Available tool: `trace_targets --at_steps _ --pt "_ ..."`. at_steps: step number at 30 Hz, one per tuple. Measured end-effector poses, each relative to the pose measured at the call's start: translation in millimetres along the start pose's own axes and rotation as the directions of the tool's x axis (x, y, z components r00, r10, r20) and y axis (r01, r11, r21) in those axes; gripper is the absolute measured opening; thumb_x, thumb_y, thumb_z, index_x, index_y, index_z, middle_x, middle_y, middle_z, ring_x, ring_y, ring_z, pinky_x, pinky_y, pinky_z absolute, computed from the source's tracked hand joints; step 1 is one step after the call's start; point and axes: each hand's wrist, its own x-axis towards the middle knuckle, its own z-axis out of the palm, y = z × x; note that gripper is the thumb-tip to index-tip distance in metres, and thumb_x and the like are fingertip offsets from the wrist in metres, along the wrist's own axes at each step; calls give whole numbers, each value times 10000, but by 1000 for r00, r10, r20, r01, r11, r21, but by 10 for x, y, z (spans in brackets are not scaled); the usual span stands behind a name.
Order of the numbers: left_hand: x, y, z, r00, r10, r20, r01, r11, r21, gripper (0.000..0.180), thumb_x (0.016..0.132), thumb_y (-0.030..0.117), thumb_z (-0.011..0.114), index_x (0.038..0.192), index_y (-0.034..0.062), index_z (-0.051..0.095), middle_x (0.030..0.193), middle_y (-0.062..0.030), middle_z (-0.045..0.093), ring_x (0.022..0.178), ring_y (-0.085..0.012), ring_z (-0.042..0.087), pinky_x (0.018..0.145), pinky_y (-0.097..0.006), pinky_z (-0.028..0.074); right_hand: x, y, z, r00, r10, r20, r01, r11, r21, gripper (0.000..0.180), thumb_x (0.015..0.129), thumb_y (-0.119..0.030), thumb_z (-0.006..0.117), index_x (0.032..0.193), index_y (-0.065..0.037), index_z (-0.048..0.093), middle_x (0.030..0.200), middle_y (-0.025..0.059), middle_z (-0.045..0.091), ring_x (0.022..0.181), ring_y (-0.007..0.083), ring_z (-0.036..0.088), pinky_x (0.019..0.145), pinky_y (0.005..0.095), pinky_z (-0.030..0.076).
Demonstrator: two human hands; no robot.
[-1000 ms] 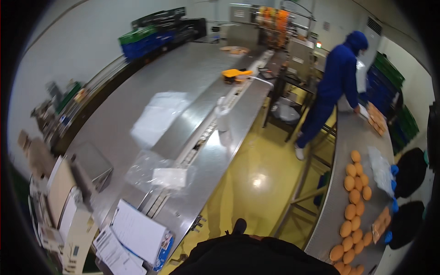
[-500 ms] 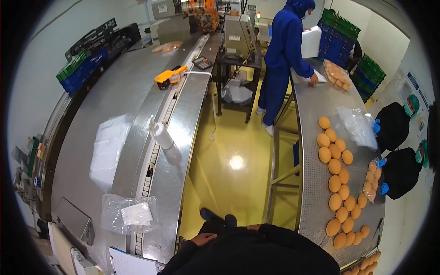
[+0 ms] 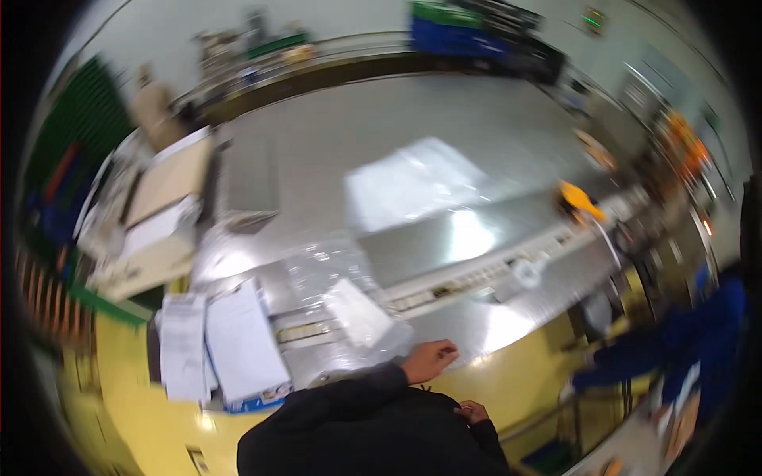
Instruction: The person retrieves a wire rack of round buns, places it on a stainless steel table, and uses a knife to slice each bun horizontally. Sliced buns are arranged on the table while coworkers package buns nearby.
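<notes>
My left hand (image 3: pixel 431 361) hangs over the near edge of the steel table, fingers loosely bent and nothing seen in them. Just left of it lies a white folded packet (image 3: pixel 356 312) on a clear plastic bag (image 3: pixel 329 270); the hand is apart from both. Close to my body on the right is my right hand (image 3: pixel 473 412), its fingers partly hidden and blurred. Farther in on the table lies a stack of clear plastic sheets (image 3: pixel 417 182). A white pump bottle (image 3: pixel 529 272) stands by the conveyor strip, smeared by motion.
Papers on a clipboard (image 3: pixel 246 341) and a loose sheet (image 3: pixel 182 341) lie at the left corner. Beside them is a cardboard-topped box (image 3: pixel 171 182). A yellow tape dispenser (image 3: pixel 582 201) sits at the table's right. A person in blue (image 3: pixel 675 341) is at far right.
My view has swung left, from the aisle between two tables to the left-hand table. My left hand has risen to that table's edge. The round buns on the right-hand table have mostly left view.
</notes>
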Motion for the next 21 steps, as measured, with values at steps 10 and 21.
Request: trace_targets --at_steps 10,21 --pt "-26 -140 -206 804 158 -573 -51 979 198 139 908 134 623 974 14 647 942 -165 673 862 -324 646 769 -383 510 1579 -422 -1540 794 -84 -603 149 987 59 133 862 -148 699 850 -26 648 571 75 567 453 146 532 408 270 404" --pt "327 382 -274 770 140 -622 8 973 229 183 880 102 634 1036 9 653 1033 -177 668 1026 -356 619 910 -420 470 1097 -2887 -1365 668 -338 -663 577 798 174 322 1005 -334 522 944 -32 616 766 -7 513 696 91 474 629 253 383"
